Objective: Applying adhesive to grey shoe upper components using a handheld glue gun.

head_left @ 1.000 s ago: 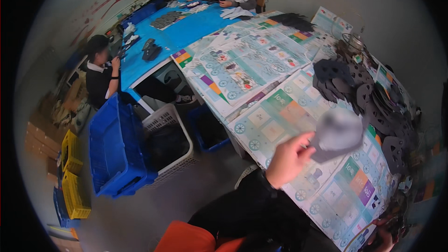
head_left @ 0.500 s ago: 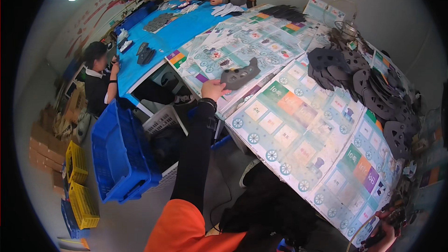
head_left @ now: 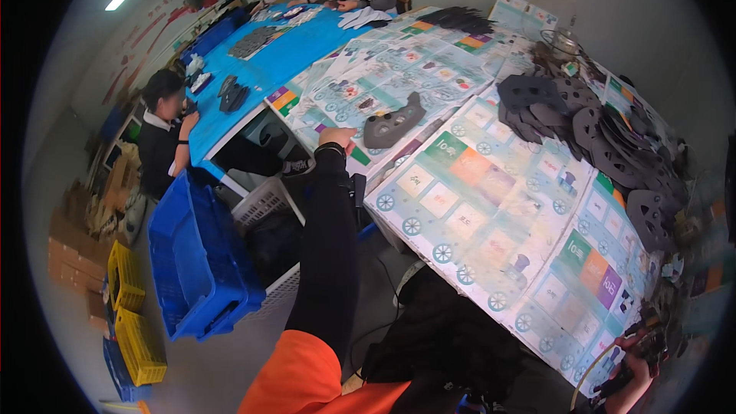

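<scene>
The flat part near the table's edge is dark grey, like the pile of parts along the far edge. The table cover is pale teal with wheel prints and orange, green, perhaps purple blocks. The crate is blue.

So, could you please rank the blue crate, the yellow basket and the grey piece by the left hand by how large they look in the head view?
1. Blue crate, clearly largest.
2. Yellow basket.
3. Grey piece beside the left hand.
The last two look close, and fisheye bending at the rim makes their order unsure.
</scene>
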